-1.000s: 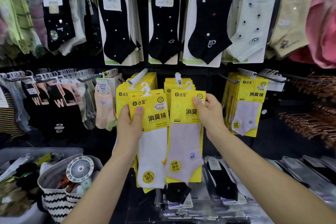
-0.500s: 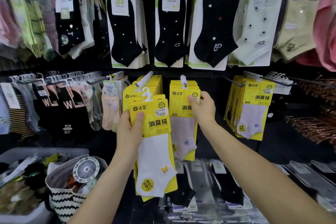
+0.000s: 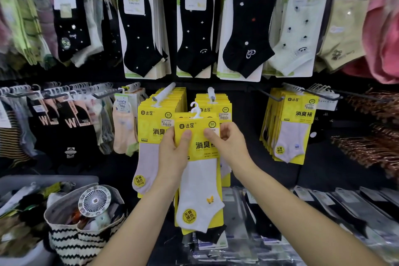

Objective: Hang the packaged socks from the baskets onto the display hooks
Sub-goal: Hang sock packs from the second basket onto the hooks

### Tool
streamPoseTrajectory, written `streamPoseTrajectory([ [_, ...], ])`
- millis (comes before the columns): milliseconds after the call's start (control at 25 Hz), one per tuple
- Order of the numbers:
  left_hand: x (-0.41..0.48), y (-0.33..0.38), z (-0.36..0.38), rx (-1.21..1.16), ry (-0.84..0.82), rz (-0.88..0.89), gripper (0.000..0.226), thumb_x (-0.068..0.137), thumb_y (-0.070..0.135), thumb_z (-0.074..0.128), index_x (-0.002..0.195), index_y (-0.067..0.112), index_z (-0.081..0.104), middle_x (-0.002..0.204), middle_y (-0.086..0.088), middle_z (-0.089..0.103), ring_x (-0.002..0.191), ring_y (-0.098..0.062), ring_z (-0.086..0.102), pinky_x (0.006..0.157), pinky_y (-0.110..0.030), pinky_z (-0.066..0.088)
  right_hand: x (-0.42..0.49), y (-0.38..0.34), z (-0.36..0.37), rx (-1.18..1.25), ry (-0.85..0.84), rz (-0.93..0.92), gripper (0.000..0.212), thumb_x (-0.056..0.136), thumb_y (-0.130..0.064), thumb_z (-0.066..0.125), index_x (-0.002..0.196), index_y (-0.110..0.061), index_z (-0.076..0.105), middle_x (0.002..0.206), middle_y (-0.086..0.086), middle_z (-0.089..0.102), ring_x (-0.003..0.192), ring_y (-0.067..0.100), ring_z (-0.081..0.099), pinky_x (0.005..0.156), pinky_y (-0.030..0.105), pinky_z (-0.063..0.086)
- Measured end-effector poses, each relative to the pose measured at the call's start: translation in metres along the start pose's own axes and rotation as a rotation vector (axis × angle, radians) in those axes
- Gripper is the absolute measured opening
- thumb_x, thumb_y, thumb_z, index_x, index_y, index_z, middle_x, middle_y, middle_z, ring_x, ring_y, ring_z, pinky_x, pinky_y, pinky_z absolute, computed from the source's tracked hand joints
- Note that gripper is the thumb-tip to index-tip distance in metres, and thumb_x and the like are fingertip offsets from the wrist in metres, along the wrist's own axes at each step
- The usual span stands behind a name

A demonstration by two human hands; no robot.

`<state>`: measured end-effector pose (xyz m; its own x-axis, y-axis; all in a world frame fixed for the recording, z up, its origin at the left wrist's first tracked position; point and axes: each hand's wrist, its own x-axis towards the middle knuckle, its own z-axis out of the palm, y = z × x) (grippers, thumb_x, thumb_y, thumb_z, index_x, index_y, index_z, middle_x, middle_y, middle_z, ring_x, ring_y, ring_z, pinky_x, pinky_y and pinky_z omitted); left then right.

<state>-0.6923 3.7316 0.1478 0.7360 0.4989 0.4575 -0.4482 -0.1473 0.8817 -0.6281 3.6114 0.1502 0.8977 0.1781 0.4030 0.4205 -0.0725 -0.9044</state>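
I hold a yellow sock pack [image 3: 197, 179] with a white sock and a small white hanger hook, in front of the display. My left hand [image 3: 172, 155] grips its left edge, thumb on the card. On the card's right side, my right hand [image 3: 228, 144] pinches the top corner. Behind the pack, two white display hooks stick out: the left hook [image 3: 164, 93] and the right hook [image 3: 211, 94], each loaded with matching yellow packs. The held pack's hanger sits just below and between them, off either hook.
A grey basket [image 3: 13, 181] of mixed socks stands at lower left, beside a striped bag [image 3: 73, 242] holding a small white fan. More yellow packs [image 3: 291, 127] hang to the right. Black and pale socks hang above. Flat clear-wrapped packs [image 3: 345, 211] lie along the lower shelf.
My right hand has let go of the pack hanging on the right hook and has come onto the white-sock pack. Both hands now hold it, shifted right to the centre.
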Motion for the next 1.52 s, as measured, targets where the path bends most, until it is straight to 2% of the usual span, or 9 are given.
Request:
streamPoseTrajectory([
  [80,-0.001,0.000,0.005,-0.033,-0.016,-0.002,0.012,0.090,0.017,0.059,0.102,0.021,0.059,0.099,0.006,0.067,0.089,-0.008,0.065,0.071,-0.021,0.055,-0.002,-0.004,-0.004,0.088,0.018,0.026,0.028,0.080,-0.033,0.071,0.091,-0.010,0.060,0.088,0.006,0.067,0.078,0.020,0.064,0.071,0.034,0.055],
  [240,0.002,-0.002,0.003,-0.034,-0.016,-0.003,0.012,0.096,0.022,0.049,0.103,0.025,0.058,0.099,0.014,0.066,0.091,0.000,0.062,0.072,-0.013,0.051,-0.005,-0.006,-0.017,0.197,0.017,0.017,0.005,0.086,-0.020,0.067,0.084,-0.023,0.063,0.084,-0.004,0.073,0.077,0.008,0.070,0.058,0.020,0.055],
  [440,0.010,-0.008,-0.010,-0.029,0.073,-0.021,0.015,0.098,0.023,0.044,0.102,0.018,0.057,0.109,-0.007,0.065,0.104,-0.023,0.061,0.089,-0.048,0.051,0.006,-0.005,-0.024,0.176,0.133,0.022,0.007,0.091,-0.020,0.058,0.085,-0.024,0.060,0.087,0.001,0.070,0.077,0.011,0.067,0.063,0.025,0.056],
  [560,0.016,-0.009,-0.026,-0.021,0.130,-0.024,0.016,0.098,0.023,0.044,0.105,0.019,0.058,0.112,-0.006,0.066,0.106,-0.026,0.062,0.089,-0.048,0.052,0.024,-0.009,-0.027,0.188,0.213,0.054,0.009,0.093,-0.020,0.057,0.084,-0.023,0.057,0.086,0.001,0.066,0.077,0.013,0.063,0.061,0.024,0.053],
  [800,0.018,-0.011,-0.049,-0.012,0.135,0.005,0.023,0.099,0.022,0.043,0.112,0.011,0.058,0.109,-0.010,0.067,0.101,-0.031,0.064,0.083,-0.046,0.054,0.048,-0.009,-0.006,0.058,0.213,0.056,0.012,0.091,-0.022,0.058,0.080,-0.023,0.056,0.092,0.008,0.066,0.089,0.025,0.064,0.080,0.044,0.055],
  [1040,0.007,-0.014,-0.037,-0.022,0.100,0.001,0.018,0.098,0.020,0.045,0.108,0.014,0.059,0.104,-0.005,0.068,0.095,-0.023,0.066,0.077,-0.039,0.055,0.059,-0.001,0.005,0.026,0.269,0.113,0.012,0.090,-0.026,0.060,0.079,-0.021,0.056,0.083,0.001,0.062,0.079,0.017,0.058,0.072,0.036,0.051],
  [1240,0.006,-0.013,-0.019,-0.044,0.078,-0.034,0.013,0.097,0.021,0.047,0.094,0.027,0.058,0.103,-0.004,0.068,0.100,-0.026,0.064,0.087,-0.049,0.052,0.035,0.010,-0.014,-0.063,0.337,0.088,0.029,0.084,-0.036,0.066,0.102,-0.019,0.052,0.093,-0.003,0.057,0.082,0.009,0.055,0.069,0.021,0.044],
  [1360,0.005,-0.013,-0.006,-0.043,0.047,-0.022,0.013,0.096,0.022,0.048,0.092,0.028,0.059,0.096,0.004,0.068,0.094,-0.018,0.064,0.085,-0.046,0.053,0.011,0.005,-0.017,-0.042,0.125,-0.030,0.021,0.083,-0.042,0.063,0.083,-0.023,0.056,0.083,-0.007,0.060,0.075,0.006,0.057,0.064,0.014,0.044],
  [1520,-0.001,-0.013,0.013,-0.082,0.018,-0.021,0.011,0.095,0.023,0.052,0.099,0.022,0.061,0.100,0.000,0.069,0.094,-0.018,0.066,0.081,-0.039,0.055,0.000,-0.003,-0.019,-0.150,0.007,-0.055,0.032,0.080,-0.034,0.070,0.080,-0.005,0.059,0.084,0.016,0.065,0.070,0.016,0.054,0.069,0.038,0.049],
])
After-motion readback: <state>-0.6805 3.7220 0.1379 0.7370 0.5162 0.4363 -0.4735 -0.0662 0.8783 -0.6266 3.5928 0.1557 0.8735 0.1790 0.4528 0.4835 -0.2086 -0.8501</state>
